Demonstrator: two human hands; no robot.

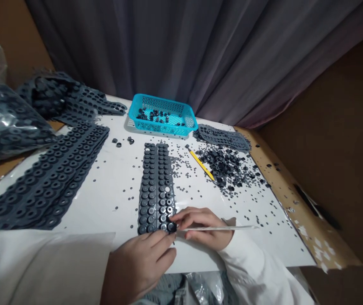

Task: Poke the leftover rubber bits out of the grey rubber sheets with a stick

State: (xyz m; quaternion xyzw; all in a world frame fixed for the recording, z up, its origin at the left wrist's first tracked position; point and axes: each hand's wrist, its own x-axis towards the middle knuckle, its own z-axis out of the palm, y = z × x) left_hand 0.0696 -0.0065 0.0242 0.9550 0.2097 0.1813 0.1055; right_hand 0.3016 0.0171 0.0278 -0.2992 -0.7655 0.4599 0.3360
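1. Grey strip [156, 186] with rows of round cups lies mid-bench [105, 203], its near end under the person's hands.
2. Left hand [141, 260] rests at that near end, fingers close together, the tips at the corner beside a black cup; I cannot tell whether they pinch it.
3. Right hand [207, 220] has its fingers clamped on a slim pale tool [245, 227], with one fingertip at the strip's right edge.
4. Beyond the strip stands a blue basket [160, 128] with dark pieces inside.
5. To the right, a yellow stick [201, 164] lies beside a black heap [224, 167]; to the left, stacked strips [41, 178].
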